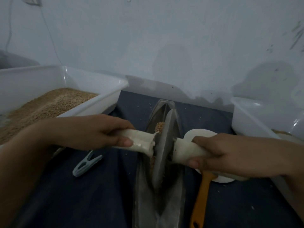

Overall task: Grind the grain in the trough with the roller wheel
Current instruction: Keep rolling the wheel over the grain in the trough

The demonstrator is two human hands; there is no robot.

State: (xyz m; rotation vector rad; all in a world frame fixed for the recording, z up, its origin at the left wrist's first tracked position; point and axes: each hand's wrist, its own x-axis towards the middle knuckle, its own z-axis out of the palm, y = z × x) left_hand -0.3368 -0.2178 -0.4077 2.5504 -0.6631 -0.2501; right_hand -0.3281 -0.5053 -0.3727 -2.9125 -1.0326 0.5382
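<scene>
Grain (159,126) lies in the narrow trough (144,195) at lower centre, its length running away from the viewer. Roller wheel (162,150) stands upright in it; left hand (105,131) and right hand (218,153) grip its crosswise handles.

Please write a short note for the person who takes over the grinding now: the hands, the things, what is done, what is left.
Left hand grips the roller's left white-wrapped handle; right hand grips the right one.
The grey metal roller wheel stands upright in the narrow boat-shaped metal trough on the dark cloth.
Brown grain lies in the trough beside the wheel, still coarse.
Done: wheel placed, both handles held.
Left: roll back and forth until the grain looks fine.
</scene>
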